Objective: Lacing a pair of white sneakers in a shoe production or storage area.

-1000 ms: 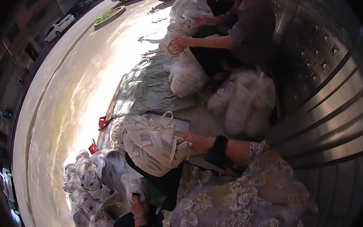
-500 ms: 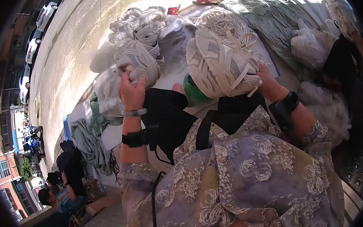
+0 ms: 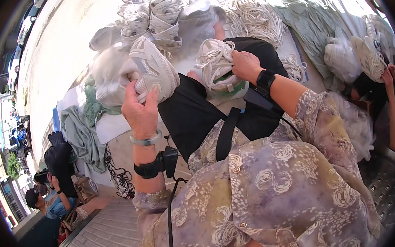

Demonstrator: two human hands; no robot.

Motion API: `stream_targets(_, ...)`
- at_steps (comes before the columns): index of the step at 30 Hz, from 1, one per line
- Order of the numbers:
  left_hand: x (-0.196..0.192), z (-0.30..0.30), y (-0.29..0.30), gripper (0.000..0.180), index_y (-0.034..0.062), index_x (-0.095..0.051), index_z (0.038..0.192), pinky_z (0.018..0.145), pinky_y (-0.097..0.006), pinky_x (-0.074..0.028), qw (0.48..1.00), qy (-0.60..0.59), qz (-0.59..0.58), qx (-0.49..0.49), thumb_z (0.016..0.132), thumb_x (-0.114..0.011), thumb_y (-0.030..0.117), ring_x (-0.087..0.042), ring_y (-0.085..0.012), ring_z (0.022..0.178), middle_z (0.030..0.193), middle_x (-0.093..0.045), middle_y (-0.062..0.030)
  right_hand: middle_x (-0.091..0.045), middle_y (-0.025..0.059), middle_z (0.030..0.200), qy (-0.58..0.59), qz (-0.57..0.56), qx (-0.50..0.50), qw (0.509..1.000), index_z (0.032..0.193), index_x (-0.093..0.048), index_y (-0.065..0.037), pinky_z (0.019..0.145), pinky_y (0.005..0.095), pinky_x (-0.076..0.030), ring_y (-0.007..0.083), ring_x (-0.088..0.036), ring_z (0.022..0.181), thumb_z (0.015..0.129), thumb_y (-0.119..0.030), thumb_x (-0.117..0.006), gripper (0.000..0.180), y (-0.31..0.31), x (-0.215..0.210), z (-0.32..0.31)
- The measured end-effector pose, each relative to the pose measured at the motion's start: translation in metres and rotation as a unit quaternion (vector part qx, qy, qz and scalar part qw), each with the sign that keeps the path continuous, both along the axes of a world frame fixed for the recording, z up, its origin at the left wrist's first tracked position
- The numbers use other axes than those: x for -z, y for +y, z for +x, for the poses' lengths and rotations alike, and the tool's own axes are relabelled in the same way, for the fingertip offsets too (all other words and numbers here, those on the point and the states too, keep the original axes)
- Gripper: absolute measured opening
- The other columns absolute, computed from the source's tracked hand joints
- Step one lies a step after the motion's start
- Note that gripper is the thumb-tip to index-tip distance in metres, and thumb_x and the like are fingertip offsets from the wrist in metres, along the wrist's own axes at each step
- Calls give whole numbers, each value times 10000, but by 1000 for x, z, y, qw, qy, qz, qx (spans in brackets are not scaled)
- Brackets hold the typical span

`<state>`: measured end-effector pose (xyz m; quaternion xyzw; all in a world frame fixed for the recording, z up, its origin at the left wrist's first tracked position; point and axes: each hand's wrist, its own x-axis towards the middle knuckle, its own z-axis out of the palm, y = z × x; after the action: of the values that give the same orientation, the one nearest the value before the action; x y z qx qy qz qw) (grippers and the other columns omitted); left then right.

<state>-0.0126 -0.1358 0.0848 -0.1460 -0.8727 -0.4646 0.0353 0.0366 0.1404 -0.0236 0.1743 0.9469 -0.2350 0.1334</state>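
My left hand point(image 3: 140, 109) grips a pale white-and-grey mesh sneaker upper point(image 3: 154, 71), its thumb and fingers closed at the heel opening. It is raised over the black cloth point(image 3: 184, 111) across my lap. My right hand point(image 3: 247, 66) pinches the side of another white sneaker upper point(image 3: 211, 64), whose laces face up. That one hangs beyond my lap, between my knees. Just under it shows part of a green round object point(image 3: 233, 90); the rest is covered.
Stacked sneaker uppers point(image 3: 164, 21) stand ahead beside clear plastic bags point(image 3: 108, 72). A heap of white laces point(image 3: 256, 19) lies farther right, with a small lace bundle point(image 3: 294, 67) nearer. At the right, a co-worker's hand point(image 3: 389, 76) holds a similar upper point(image 3: 369, 58). Green cloth point(image 3: 82, 137) lies left.
My right hand has moved left and away from me, and its upper has turned so the laces face up. The left upper has tilted up and come nearer.
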Motion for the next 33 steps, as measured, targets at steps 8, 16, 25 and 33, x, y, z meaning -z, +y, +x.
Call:
stream_targets(8,-15,46,46,389,-41,-527,1073,697,-292,-480,998,25,30,56,745,-682,99,-633,-190,756,853,-653,-137,-645,170,968,-39,12,40,998,913,-663,-15,799,372,-491,300,-622,926,737,-139,-514,262,31,15,3)
stream_targets(16,-14,52,66,396,-26,-528,1068,686,-333,-486,993,38,-25,110,717,-671,87,-646,-287,768,856,-643,-179,-626,173,924,-71,-156,-50,984,1008,-591,-20,827,371,-441,316,-583,957,666,-340,-645,472,66,19,11)
stream_targets(25,7,65,85,414,-6,-515,1053,675,-404,-451,944,130,-205,223,671,-636,95,-590,-344,764,855,-612,-165,-613,135,953,146,-173,-2,974,1103,-545,-21,829,306,-446,256,-586,931,805,-163,-538,330,37,9,37)
stream_targets(33,35,60,114,325,14,-504,934,621,-405,-442,893,194,-265,307,641,-631,70,-575,-332,677,730,-576,-153,-625,180,870,265,-283,73,919,992,-574,-21,749,367,-466,322,-604,851,837,-141,-466,224,35,35,43)
